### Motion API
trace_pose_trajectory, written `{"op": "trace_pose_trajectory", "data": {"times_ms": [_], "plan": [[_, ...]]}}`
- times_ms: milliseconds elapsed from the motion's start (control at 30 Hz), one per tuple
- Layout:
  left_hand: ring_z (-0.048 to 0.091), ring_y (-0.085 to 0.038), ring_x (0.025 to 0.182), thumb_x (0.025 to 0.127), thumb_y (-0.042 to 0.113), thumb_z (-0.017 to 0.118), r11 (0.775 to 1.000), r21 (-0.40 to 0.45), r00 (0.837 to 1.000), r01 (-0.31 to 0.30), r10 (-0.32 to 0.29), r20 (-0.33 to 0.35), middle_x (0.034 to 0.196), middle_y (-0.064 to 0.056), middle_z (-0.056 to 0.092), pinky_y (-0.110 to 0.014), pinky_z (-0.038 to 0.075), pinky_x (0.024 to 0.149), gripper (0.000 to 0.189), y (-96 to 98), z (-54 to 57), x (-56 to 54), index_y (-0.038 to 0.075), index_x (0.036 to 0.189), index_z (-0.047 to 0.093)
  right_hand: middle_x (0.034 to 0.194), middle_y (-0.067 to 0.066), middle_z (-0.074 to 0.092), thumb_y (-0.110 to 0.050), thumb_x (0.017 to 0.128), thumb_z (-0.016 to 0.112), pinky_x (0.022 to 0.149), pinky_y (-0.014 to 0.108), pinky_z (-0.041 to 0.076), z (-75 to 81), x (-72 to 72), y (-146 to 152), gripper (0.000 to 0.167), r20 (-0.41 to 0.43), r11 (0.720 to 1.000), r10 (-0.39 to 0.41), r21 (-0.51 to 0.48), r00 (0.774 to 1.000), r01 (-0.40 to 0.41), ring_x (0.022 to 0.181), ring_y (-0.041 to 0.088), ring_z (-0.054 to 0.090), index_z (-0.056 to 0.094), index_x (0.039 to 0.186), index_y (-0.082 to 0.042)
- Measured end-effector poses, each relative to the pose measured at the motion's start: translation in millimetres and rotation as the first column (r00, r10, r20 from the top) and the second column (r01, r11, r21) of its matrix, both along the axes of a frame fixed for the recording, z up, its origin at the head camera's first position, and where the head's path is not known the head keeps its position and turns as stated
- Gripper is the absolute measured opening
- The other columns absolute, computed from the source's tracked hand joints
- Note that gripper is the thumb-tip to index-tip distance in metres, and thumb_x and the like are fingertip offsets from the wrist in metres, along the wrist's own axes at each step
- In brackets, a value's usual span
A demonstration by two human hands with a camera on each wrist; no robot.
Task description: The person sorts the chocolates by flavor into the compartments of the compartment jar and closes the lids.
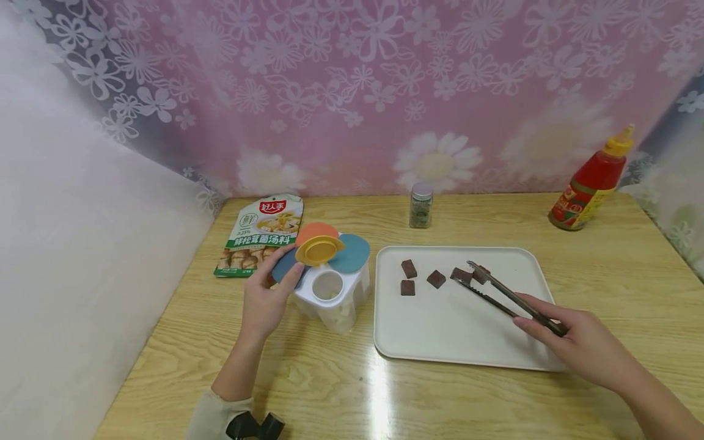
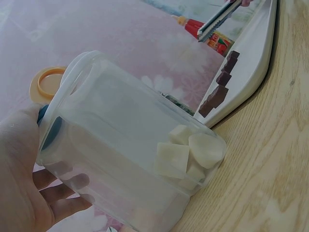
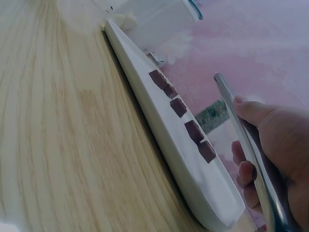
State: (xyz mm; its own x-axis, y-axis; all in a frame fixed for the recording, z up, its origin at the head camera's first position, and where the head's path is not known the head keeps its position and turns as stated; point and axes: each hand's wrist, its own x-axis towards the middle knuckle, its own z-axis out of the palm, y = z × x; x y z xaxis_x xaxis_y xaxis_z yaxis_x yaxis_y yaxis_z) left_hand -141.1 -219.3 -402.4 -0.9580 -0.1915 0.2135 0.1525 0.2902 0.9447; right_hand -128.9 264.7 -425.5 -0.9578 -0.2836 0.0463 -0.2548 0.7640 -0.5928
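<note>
My left hand (image 1: 267, 300) grips the lidded side of a clear plastic container (image 2: 120, 116), thumb on top and fingers round its edge. Its white top has blue, orange and teal flaps, plus a yellow flap (image 1: 319, 250) standing raised by a round opening (image 1: 327, 285). Pale cream chunks (image 2: 172, 159) lie at the bottom. Over a white tray (image 1: 440, 336), my right hand (image 1: 585, 342) holds metal tongs (image 1: 508, 296) with their tips apart. Several dark brown cubes (image 1: 436, 279) sit on the tray; in the right wrist view the tongs are raised clear of them.
Behind the container lies a green and white food pouch (image 1: 258, 235). A small spice jar (image 1: 421, 206) stands behind the tray. At the back right is a red sauce bottle (image 1: 591, 183) with a yellow cap. A floral curtain (image 1: 352, 104) hangs along the table's back edge.
</note>
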Motion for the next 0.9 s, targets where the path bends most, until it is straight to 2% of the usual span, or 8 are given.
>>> {"op": "trace_pose_trajectory", "data": {"times_ms": [100, 167, 333, 467, 600, 767, 900], "plan": [[0.061, -0.017, 0.114, 0.095, 0.033, 0.070, 1.000, -0.003, 1.000, -0.004, 0.004, 0.008, 0.137, -0.001, 0.061, -0.015, 0.052, 0.088, 0.040, 0.0, -0.3, 0.0, 0.028, 0.134, 0.064, 0.075, -0.004, 0.062, -0.031, 0.095, 0.069, 0.046, 0.024, 0.033, -1.1, 2.8, 6.6, 0.049, 0.005, 1.000, -0.014, -0.018, 1.000, 0.014, 0.054, 0.004, 0.040, 0.059, 0.141, -0.017], [0.062, -0.018, 0.114, 0.095, 0.033, 0.070, 1.000, -0.007, 1.000, -0.005, 0.005, 0.008, 0.136, -0.001, 0.061, -0.015, 0.052, 0.088, 0.041, -0.1, -0.9, -0.4, 0.027, 0.134, 0.064, 0.076, -0.002, 0.063, -0.031, 0.095, 0.070, 0.044, 0.024, 0.034, -1.3, 4.1, 10.1, 0.049, 0.012, 0.999, -0.028, -0.028, 1.000, 0.029, 0.053, 0.005, 0.041, 0.059, 0.141, -0.016], [0.062, -0.017, 0.112, 0.094, 0.033, 0.071, 1.000, -0.017, 1.000, -0.012, 0.012, 0.001, 0.136, -0.001, 0.062, -0.016, 0.052, 0.087, 0.041, 0.0, -2.0, -1.8, 0.026, 0.134, 0.064, 0.098, 0.009, 0.071, -0.033, 0.094, 0.070, 0.046, 0.025, 0.034, -4.3, 5.2, 17.2, 0.053, 0.024, 0.996, -0.083, -0.014, 0.996, 0.083, 0.061, 0.002, 0.047, 0.058, 0.142, -0.013], [0.062, -0.018, 0.111, 0.094, 0.034, 0.070, 1.000, -0.021, 1.000, -0.014, 0.014, 0.007, 0.135, -0.002, 0.062, -0.017, 0.052, 0.086, 0.040, 0.9, -1.6, -1.7, 0.028, 0.134, 0.064, 0.115, 0.021, 0.069, -0.036, 0.095, 0.068, 0.052, 0.022, 0.035, -7.9, 6.1, 25.3, 0.057, 0.046, 0.993, -0.120, 0.012, 0.992, 0.119, 0.070, -0.003, 0.049, 0.054, 0.145, -0.013], [0.062, -0.019, 0.111, 0.094, 0.033, 0.070, 1.000, -0.015, 1.000, -0.007, 0.007, 0.004, 0.135, -0.002, 0.062, -0.017, 0.053, 0.085, 0.040, 1.5, -1.8, -1.6, 0.029, 0.133, 0.064, 0.109, 0.018, 0.068, -0.036, 0.097, 0.067, 0.053, 0.021, 0.036, -11.2, 7.0, 32.7, 0.064, 0.055, 0.990, -0.142, 0.015, 0.988, 0.141, 0.072, -0.005, 0.049, 0.045, 0.150, -0.008], [0.062, -0.020, 0.111, 0.095, 0.033, 0.070, 1.000, -0.017, 1.000, -0.009, 0.009, 0.004, 0.135, -0.002, 0.062, -0.017, 0.053, 0.085, 0.040, 0.6, -1.4, -1.7, 0.029, 0.133, 0.064, 0.108, 0.018, 0.068, -0.031, 0.095, 0.070, 0.053, 0.017, 0.046, -14.9, 7.8, 37.9, 0.070, 0.061, 0.985, -0.165, -0.034, 0.984, 0.168, 0.074, -0.013, 0.053, 0.040, 0.152, -0.004], [0.062, -0.021, 0.111, 0.095, 0.034, 0.070, 1.000, -0.019, 1.000, -0.013, 0.013, 0.012, 0.135, -0.002, 0.062, -0.017, 0.053, 0.085, 0.040, -0.7, -0.2, -1.3, 0.028, 0.133, 0.064, 0.103, 0.017, 0.067, -0.031, 0.095, 0.070, 0.053, 0.019, 0.048, -15.5, 8.3, 41.3, 0.069, 0.076, 0.983, -0.177, -0.031, 0.981, 0.179, 0.066, -0.004, 0.062, 0.041, 0.151, -0.004]]}}
